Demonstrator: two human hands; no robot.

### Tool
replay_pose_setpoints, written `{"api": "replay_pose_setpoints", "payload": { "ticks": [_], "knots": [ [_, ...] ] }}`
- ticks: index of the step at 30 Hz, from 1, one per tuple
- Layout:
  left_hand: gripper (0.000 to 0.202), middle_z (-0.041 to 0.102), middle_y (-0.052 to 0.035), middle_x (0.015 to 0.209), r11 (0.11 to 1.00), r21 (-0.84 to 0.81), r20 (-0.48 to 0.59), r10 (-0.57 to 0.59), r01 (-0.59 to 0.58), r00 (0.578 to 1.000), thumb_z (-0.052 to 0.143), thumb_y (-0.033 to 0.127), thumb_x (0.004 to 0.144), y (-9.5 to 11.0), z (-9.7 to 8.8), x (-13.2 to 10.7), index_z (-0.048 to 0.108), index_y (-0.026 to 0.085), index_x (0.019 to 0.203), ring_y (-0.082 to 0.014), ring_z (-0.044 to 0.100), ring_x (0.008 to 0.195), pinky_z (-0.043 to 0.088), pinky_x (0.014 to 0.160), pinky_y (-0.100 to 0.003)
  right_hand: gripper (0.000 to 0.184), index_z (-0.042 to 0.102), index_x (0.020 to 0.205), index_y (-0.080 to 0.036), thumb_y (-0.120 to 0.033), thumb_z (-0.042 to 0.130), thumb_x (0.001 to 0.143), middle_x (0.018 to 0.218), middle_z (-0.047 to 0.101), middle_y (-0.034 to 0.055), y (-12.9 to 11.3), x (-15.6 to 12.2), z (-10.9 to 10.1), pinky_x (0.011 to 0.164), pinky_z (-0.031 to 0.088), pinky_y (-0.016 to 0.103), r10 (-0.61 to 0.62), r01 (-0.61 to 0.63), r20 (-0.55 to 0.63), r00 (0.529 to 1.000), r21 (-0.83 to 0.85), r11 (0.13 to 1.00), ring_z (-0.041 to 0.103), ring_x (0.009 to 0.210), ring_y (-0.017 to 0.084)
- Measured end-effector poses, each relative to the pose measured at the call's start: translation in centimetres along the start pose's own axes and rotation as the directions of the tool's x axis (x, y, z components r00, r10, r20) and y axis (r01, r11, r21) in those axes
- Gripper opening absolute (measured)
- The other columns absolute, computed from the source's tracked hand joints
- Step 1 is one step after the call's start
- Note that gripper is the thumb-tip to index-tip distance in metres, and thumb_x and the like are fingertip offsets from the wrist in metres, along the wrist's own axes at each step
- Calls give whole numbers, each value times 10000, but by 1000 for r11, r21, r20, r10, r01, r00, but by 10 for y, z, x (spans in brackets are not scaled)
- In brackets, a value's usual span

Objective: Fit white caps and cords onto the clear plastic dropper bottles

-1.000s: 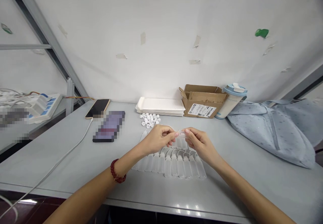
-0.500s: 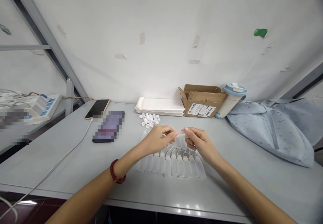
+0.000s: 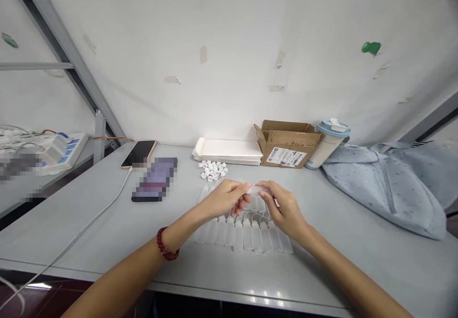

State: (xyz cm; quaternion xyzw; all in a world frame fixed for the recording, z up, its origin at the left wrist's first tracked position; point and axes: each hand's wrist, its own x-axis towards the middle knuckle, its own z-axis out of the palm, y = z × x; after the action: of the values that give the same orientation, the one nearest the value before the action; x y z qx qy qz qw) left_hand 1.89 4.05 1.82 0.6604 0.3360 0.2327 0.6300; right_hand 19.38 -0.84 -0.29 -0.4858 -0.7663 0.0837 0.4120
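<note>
Item: small clear bottle (image 3: 255,189), pinched between left hand (image 3: 223,198) and right hand (image 3: 282,208), held above bottle row (image 3: 246,232). Behind row: white caps (image 3: 213,170), cardboard box (image 3: 288,150), cup (image 3: 327,143). Left: phone (image 3: 154,179).

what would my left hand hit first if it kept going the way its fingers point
Probably the right hand, whose fingers meet it across the small clear bottle that the left hand also pinches.
</note>
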Motion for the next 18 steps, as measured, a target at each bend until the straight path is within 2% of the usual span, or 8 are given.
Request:
{"api": "replay_pose_setpoints", "payload": {
  "ticks": [3, 6, 12, 16, 18],
  "knots": [
    [434, 479, 19, 489, 1000, -15, -19, 27, -27, 999, 463, 490, 822, 2, 1, -1, 544, 124, 603, -84, 479, 429, 366, 381, -185, 247, 548, 981, -176, -307, 348, 919, 739, 588, 47, 1, 0, 0, 567, 400, 269, 17, -17, -9, 1000, 9, 1000, 507, 596, 149],
    [430, 457, 16, 451, 995, 29, -47, 97, -96, 994, 494, 456, 813, 3, 3, -3, 496, 138, 524, -109, 519, 493, 393, 420, -188, 276, 565, 916, -176, -343, 346, 918, 611, 525, 2, -2, 1, -2, 536, 379, 257, 109, -110, 27, 994, 61, 992, 459, 528, 133],
    [316, 551, 6, 547, 955, 229, -115, 218, -187, 969, 492, 386, 820, -3, 8, -3, 536, 152, 612, -110, 553, 515, 441, 509, -206, 348, 575, 798, -171, -431, 365, 899, 527, 377, -44, -6, 4, -3, 465, 295, 232, 271, -293, 122, 955, 239, 926, 342, 470, 100],
    [282, 603, -12, 630, 932, 320, -187, 236, -168, 953, 472, 382, 827, -6, 5, 1, 587, 157, 703, -136, 598, 586, 452, 540, -220, 373, 577, 862, -157, -468, 372, 884, 517, 338, -56, 9, 8, 0, 435, 284, 220, 348, -377, 149, 926, 311, 872, 324, 454, 96],
    [238, 623, -17, 675, 925, 352, -258, 246, -146, 934, 477, 355, 821, -7, -1, 3, 603, 157, 776, -142, 610, 618, 462, 580, -233, 395, 583, 867, -145, -471, 362, 880, 548, 418, -36, 27, 13, -1, 456, 329, 226, 370, -376, 72, 926, 239, 895, 375, 473, 105]
  ]
}}
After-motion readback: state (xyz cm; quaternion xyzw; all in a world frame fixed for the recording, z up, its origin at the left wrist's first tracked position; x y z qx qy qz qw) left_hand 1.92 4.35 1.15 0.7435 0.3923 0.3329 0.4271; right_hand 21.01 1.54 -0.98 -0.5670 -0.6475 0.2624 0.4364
